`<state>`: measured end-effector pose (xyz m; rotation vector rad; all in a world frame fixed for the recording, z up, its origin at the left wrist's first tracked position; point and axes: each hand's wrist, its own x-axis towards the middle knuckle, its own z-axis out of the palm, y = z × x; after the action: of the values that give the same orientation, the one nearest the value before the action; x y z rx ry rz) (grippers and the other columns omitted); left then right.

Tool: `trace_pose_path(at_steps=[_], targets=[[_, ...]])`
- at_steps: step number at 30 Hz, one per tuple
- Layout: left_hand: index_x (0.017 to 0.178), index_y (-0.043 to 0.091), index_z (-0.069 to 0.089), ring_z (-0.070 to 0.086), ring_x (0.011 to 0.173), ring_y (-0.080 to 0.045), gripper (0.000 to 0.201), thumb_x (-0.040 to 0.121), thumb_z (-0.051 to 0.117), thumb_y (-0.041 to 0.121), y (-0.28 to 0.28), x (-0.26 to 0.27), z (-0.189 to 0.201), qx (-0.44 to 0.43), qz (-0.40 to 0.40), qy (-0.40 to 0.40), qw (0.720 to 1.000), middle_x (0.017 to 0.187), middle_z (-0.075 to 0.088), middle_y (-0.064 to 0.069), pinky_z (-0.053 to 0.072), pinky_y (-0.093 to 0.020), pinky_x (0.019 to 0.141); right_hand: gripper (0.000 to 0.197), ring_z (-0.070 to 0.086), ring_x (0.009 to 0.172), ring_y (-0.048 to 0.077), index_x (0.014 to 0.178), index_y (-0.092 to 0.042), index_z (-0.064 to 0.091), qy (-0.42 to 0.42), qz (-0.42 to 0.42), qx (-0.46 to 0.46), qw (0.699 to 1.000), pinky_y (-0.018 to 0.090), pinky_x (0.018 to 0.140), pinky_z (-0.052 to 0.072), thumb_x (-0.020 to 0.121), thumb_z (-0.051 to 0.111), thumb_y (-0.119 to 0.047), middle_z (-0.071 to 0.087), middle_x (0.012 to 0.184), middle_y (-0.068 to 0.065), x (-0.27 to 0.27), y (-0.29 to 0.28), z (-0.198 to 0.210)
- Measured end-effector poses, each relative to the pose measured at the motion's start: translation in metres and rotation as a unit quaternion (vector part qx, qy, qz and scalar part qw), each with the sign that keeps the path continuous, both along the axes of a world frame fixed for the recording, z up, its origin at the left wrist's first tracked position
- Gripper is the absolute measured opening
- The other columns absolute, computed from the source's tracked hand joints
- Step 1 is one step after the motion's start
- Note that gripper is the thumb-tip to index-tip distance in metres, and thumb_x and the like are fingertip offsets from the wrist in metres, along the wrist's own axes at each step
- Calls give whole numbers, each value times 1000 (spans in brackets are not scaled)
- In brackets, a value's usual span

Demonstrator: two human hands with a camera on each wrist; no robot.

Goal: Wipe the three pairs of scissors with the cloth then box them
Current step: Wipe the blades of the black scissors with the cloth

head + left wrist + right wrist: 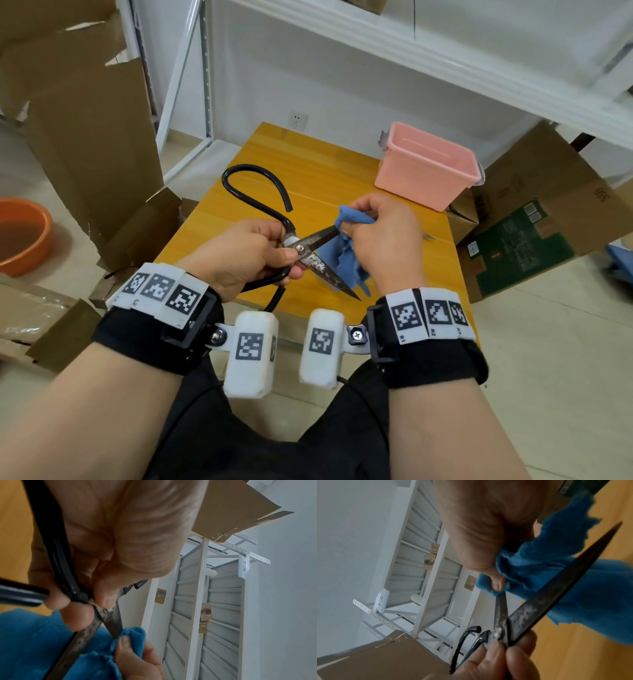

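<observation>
My left hand (291,262) grips a large pair of scissors (325,270) at the pivot, above the yellow wooden table (308,161). The scissors have black looped handles and rusty blades spread apart. My right hand (346,228) pinches a blue cloth (347,255) around the upper blade. In the left wrist view the cloth (34,642) wraps that blade (116,620) just past the pivot. In the right wrist view the lower blade (556,597) stands bare in front of the cloth (539,561). A pink plastic box (418,178) stands open at the table's far right corner.
A small metal tip (428,236) pokes out from behind my right hand. Cardboard boxes (534,219) crowd the floor to the right, and cardboard sheets (89,137) lean at the left. An orange basin (20,236) sits on the floor far left. White shelving (445,51) rises behind the table.
</observation>
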<state>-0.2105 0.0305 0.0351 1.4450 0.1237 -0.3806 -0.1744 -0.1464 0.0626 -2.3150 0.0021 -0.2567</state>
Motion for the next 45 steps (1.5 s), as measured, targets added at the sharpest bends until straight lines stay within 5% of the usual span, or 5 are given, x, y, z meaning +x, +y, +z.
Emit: trace_pose_path(at_steps=[16, 26, 34, 38, 45], targets=[[93, -2, 63, 68, 65, -17, 13, 96, 51, -7, 7, 1, 0, 3, 1, 16, 1000, 84, 72, -19, 57, -24, 57, 18, 62, 80, 16, 81, -27, 63, -23, -24, 19, 999, 34, 68, 52, 88, 71, -13, 66, 84, -4, 3, -7, 2], [91, -1, 65, 65, 61, -12, 19, 98, 47, -5, 20, 2, 4, -12, 40, 14, 999, 82, 71, -15, 55, -21, 56, 16, 70, 91, 24, 90, -26, 64, 17, -42, 242, 969, 52, 83, 59, 88, 73, -13, 70, 95, 2, -2, -6, 4], [91, 1, 60, 70, 73, -20, 10, 98, 53, -1, 20, 6, 3, 108, 48, -29, 993, 81, 70, -17, 58, -32, 68, 13, 59, 89, 21, 96, -22, 64, -100, -8, -79, 992, 36, 72, 50, 90, 62, -10, 61, 104, 3, -5, 2, 9], [104, -4, 59, 71, 75, -21, 8, 98, 56, 0, 21, 6, 3, 160, 11, -38, 986, 91, 71, -21, 58, -34, 70, 15, 51, 90, 20, 95, -20, 60, -163, -33, -114, 980, 26, 69, 34, 90, 59, -6, 49, 103, -1, -6, -3, 11], [98, 8, 64, 73, 78, -22, 10, 96, 57, 1, 13, 3, 9, 264, -40, -67, 961, 79, 70, -9, 57, -39, 77, 16, 61, 81, 15, 83, -25, 68, 86, 202, -162, 962, 32, 69, 51, 81, 76, -11, 67, 86, -3, -16, 16, 7]])
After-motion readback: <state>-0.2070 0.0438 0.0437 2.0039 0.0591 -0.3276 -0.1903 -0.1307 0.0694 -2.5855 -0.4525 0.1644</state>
